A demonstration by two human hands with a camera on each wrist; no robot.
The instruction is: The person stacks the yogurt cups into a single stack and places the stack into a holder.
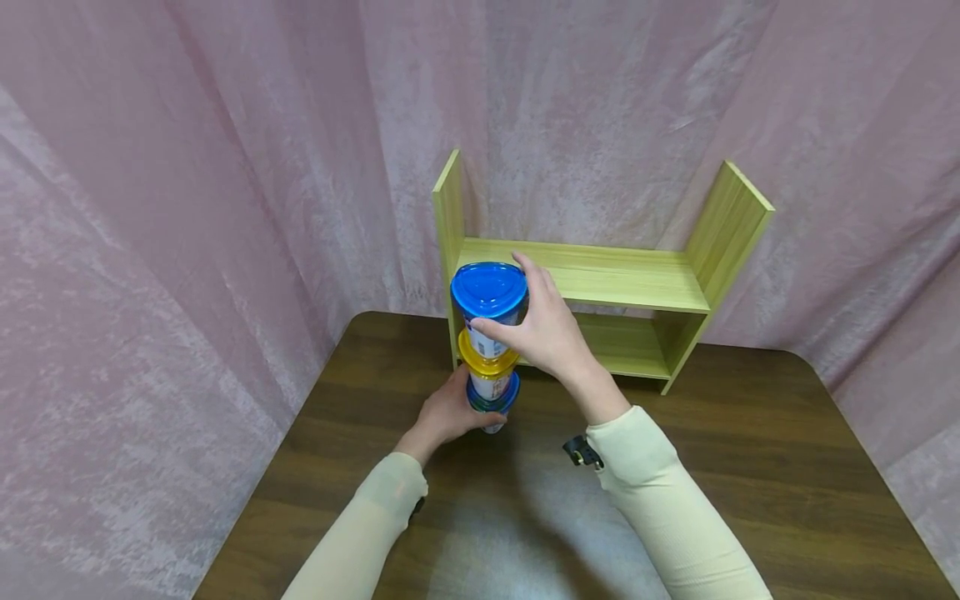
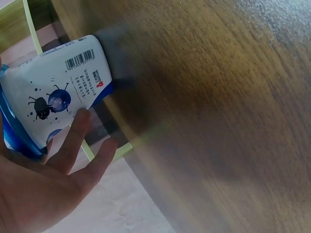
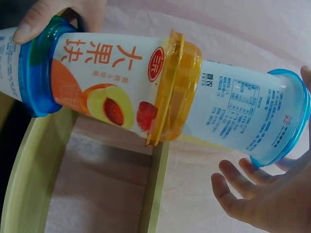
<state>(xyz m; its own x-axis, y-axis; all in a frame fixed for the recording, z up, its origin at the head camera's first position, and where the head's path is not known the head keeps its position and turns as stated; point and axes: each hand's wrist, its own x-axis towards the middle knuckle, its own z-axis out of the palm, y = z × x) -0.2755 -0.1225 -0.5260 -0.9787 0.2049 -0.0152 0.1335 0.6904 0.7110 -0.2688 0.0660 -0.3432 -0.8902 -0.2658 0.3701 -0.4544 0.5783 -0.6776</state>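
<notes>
Three lidded cups form an upright stack just in front of the shelf. At the top is a white cup with a blue lid [image 1: 489, 287]; under it comes a yellow-lidded cup [image 3: 114, 82] printed with fruit. The bottom blue-lidded cup [image 2: 58, 87] has a barcode and beetle drawings. My left hand [image 1: 446, 412] grips this lowest cup near its lid, thumb in front. Up at the top cup, my right hand [image 1: 543, 329] holds the lid's edge between thumb and forefinger, while its other fingers [image 3: 233, 179] are off the cup in the right wrist view.
Behind the stack stands a light wooden two-tier shelf [image 1: 585, 271] with tall side panels. The stack overlaps its left side in the head view. A dark wooden table [image 1: 720, 467] carries it all, and pink curtains [image 1: 585, 108] hang behind and to the sides.
</notes>
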